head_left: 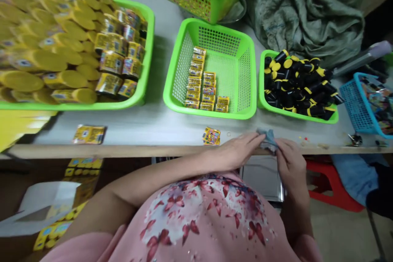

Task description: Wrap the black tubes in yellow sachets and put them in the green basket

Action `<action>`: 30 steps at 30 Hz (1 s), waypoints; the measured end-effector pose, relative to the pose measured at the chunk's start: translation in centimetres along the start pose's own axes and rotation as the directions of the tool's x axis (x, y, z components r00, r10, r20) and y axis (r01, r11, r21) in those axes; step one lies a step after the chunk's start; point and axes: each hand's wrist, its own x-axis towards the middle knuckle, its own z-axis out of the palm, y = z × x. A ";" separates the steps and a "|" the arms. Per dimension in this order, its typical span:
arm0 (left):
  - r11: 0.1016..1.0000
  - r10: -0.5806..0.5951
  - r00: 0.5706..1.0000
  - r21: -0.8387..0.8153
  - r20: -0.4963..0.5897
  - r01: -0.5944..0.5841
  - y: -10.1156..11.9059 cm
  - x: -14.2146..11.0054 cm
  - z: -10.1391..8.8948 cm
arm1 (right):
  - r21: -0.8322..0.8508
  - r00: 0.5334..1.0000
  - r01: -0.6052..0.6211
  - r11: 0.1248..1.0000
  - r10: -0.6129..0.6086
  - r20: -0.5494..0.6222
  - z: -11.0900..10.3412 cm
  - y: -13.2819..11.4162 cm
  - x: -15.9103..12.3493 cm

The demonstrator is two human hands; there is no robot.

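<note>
While the left hand [241, 149] and the right hand [291, 159] pinch a crumpled blue-grey cloth [269, 138] at the front edge of the surface [153, 131], each grip narrow, the present step is, I judge, handling this cloth. Its long axis seems to run left to right, slanting slightly, without a clear front end. A next move, I think, calls for one hand to loosen.

The one head-worn camera looks forward and steeply down, close above the shirt [199, 213] and hands [236, 151], out across the table [166, 131] to farther baskets [181, 61].
</note>
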 end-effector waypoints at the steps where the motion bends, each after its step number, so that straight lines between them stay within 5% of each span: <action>1: 1.000 -0.022 1.000 0.014 0.020 0.022 0.0 0.1 0.3 | 0.050 0.999 0.043 0.998 -0.044 0.013 -0.2 -1.2 -0.3; 5: 0.990 -0.121 0.993 0.071 -0.005 0.121 0.4 -0.5 0.2 | 0.079 0.997 0.036 0.996 -0.041 0.063 0.7 -3.9 -1.4; 10: 0.980 -0.166 0.986 -0.117 -0.007 0.164 0.9 -1.6 -1.3 | -0.001 0.999 -0.050 0.999 0.050 0.003 0.9 -4.4 -1.5; 13: 0.948 -0.205 0.979 -0.250 -0.009 0.196 1.2 -3.2 -2.8 | -0.085 0.980 -0.172 0.981 0.161 -0.116 -1.3 -3.2 -1.0; 15: 0.923 -0.274 0.956 -0.309 -0.107 0.230 1.2 -4.9 -4.0 | -0.181 0.932 -0.300 0.937 0.246 -0.267 -2.9 -1.5 -0.5; 18: 0.874 -0.450 0.817 -0.365 -0.361 0.321 0.5 -7.8 -5.4 | -0.338 0.896 -0.394 0.855 0.274 -0.351 -4.4 1.6 0.3; 21: 0.833 -0.553 0.603 -0.410 -0.575 0.372 -0.7 -10.4 -5.8 | -0.445 0.942 -0.328 0.833 0.257 -0.215 -3.7 3.4 1.1; 23: 0.810 -0.586 0.497 -0.466 -0.639 0.356 -1.4 -11.6 -5.5 | -0.441 0.960 -0.264 0.858 0.191 -0.204 -2.0 2.8 1.5; 26: 0.780 -0.625 0.433 -0.542 -0.649 0.313 -1.8 -12.2 -5.2 | -0.235 0.991 -0.016 0.972 -0.015 -0.130 2.1 -0.8 2.2; 28: 0.770 -0.636 0.430 -0.557 -0.640 0.310 -1.9 -12.2 -5.2 | -0.031 0.980 0.194 0.980 -0.192 0.052 5.4 -3.9 2.7; 30: 0.770 -0.636 0.453 -0.552 -0.625 0.319 -2.0 -12.1 -5.4 | 0.016 0.937 0.279 0.960 -0.276 0.214 8.3 -6.4 3.3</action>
